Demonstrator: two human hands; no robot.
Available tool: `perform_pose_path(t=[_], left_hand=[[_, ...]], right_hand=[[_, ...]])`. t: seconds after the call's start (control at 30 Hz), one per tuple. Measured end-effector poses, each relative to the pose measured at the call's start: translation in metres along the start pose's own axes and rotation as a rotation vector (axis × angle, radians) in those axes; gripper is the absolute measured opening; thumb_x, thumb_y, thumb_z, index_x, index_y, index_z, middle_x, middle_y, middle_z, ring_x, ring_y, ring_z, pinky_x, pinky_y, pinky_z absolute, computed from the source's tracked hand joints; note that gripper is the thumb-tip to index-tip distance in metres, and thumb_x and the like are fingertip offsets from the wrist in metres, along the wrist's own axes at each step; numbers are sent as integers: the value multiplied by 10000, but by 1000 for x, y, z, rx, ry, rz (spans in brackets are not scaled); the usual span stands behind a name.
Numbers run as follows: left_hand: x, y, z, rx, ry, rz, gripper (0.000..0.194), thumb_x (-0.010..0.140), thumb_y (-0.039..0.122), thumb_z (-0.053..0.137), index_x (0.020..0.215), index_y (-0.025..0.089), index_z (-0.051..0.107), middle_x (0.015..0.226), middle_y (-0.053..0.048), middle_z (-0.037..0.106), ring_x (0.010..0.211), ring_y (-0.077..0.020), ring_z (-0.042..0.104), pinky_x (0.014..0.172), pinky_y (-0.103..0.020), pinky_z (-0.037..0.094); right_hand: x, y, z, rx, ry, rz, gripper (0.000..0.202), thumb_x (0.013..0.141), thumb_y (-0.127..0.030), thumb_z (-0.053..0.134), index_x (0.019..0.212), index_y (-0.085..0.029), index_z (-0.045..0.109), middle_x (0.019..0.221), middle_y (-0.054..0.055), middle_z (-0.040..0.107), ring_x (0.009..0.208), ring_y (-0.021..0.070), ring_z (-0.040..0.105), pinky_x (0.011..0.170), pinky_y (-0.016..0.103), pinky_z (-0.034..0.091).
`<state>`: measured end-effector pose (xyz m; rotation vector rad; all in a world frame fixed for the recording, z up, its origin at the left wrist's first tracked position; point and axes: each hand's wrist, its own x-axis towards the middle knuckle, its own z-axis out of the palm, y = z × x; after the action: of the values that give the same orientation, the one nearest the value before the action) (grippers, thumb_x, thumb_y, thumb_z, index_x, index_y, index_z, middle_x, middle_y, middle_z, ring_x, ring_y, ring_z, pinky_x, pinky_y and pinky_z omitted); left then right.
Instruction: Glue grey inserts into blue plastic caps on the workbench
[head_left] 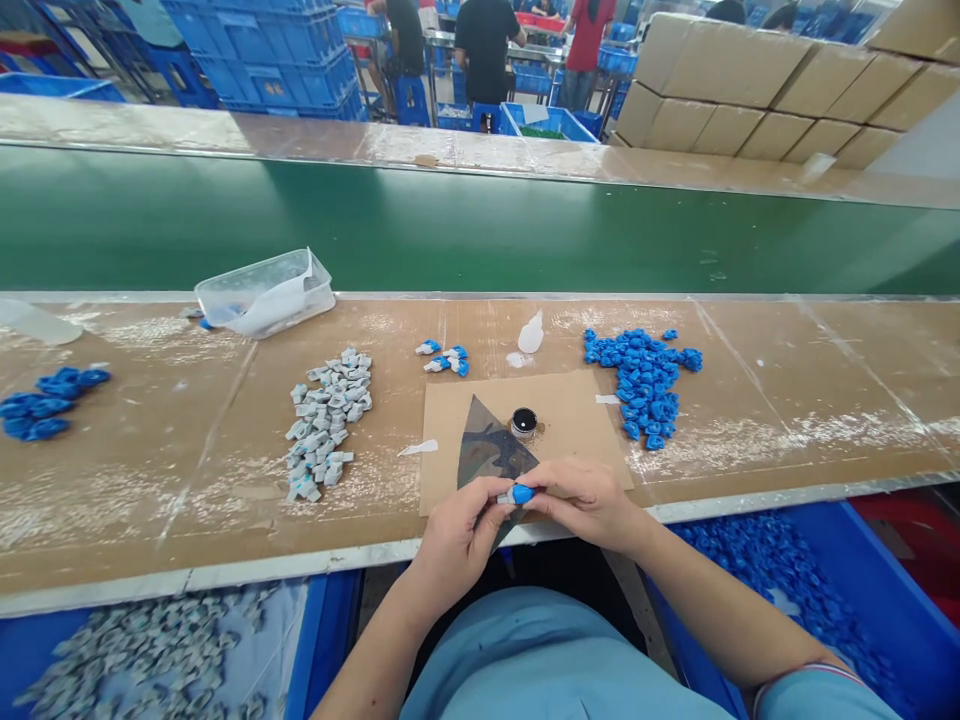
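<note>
My left hand (pixel 465 525) and my right hand (pixel 581 500) meet at the table's front edge. Between their fingertips is a small plastic piece (pixel 517 494), grey at the left end and blue at the right. The left fingers pinch its grey end, the right fingers its blue end. Under the hands lies a dark cloth scrap (pixel 487 450) on a cardboard sheet (pixel 585 410). Just beyond stands a small round pot (pixel 523 421) of dark liquid. Several joined grey-and-blue pieces (pixel 446 358) lie farther back.
Left is a pile of grey parts (pixel 326 420); right, a pile of blue parts (pixel 645 380). A white dropper bottle (pixel 531 333) and a clear plastic tub (pixel 266 293) stand behind. Below the edge are bins of grey parts (pixel 150 650) and blue parts (pixel 795 590). A green conveyor (pixel 450 230) runs beyond.
</note>
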<state>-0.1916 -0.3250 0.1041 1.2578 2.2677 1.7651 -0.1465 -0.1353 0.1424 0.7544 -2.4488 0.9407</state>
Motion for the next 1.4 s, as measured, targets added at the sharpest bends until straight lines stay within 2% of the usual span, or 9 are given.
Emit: perform_pose_path(t=[0.17,0.27,0.43,0.53,0.7,0.83,1.03,1.2,1.4], left_hand=[[0,0,-4,-24,-100,-36,187,931,239,419,978,158,581,785,-22,631,692,-98,586,638,-195,448],[0,0,-4,-35,-143,-94,206,935,261,408,975,158,582,780,-29,629,688,-108,582,636,-209,441],[1,5,-3,121,-55,-5,164,933,215,403,930,165,559,788,-20,626,687,-100,582,621,-194,428],[1,8,-4,118,-49,17,142,928,210,416,923,172,553,784,-11,629,669,-93,583,600,-189,422],[-1,5,-5,-59,-98,-72,172,926,242,433,959,159,581,777,-29,637,697,-104,604,634,-203,450],[-2,4,-3,-83,-65,-49,177,928,230,427,955,152,584,755,-25,619,677,-91,590,628,-193,448],[1,11,-6,61,-105,3,145,912,191,429,899,164,571,756,-19,627,639,-90,563,588,-186,419],[0,14,-1,-16,-20,50,125,902,148,447,934,155,567,744,-15,622,635,-78,567,592,-167,432],[-2,8,-1,-149,-147,-55,152,919,218,441,947,149,575,771,-37,612,680,-99,573,631,-202,451]], right_hand=[[2,1,-6,54,-75,-7,145,860,-143,587,1003,-143,610,879,22,681,765,86,622,708,177,479],[-1,-2,-4,12,-56,-2,169,873,-148,566,1035,-147,614,865,32,672,769,88,619,702,170,489],[-8,-11,4,-226,70,-70,245,886,-126,531,1120,-110,601,837,74,640,768,109,605,713,197,505],[-8,-10,5,-140,74,-11,224,884,-150,544,1091,-145,630,810,47,649,729,88,611,685,164,504],[-10,-6,8,59,94,74,204,859,-159,583,1044,-200,661,830,12,681,737,70,631,706,138,508],[-13,-6,10,-47,121,-1,249,860,-136,576,1101,-170,631,866,52,668,777,81,628,728,147,509],[-9,-8,-1,-124,-19,-78,268,898,-158,520,1157,-154,590,808,55,624,720,93,594,661,174,504],[-9,-14,-4,-139,33,-76,335,886,-143,533,1217,-178,567,808,47,635,731,93,606,674,173,499],[-18,-7,5,17,108,19,261,850,-175,600,1106,-174,653,740,26,648,663,73,607,630,135,488]])
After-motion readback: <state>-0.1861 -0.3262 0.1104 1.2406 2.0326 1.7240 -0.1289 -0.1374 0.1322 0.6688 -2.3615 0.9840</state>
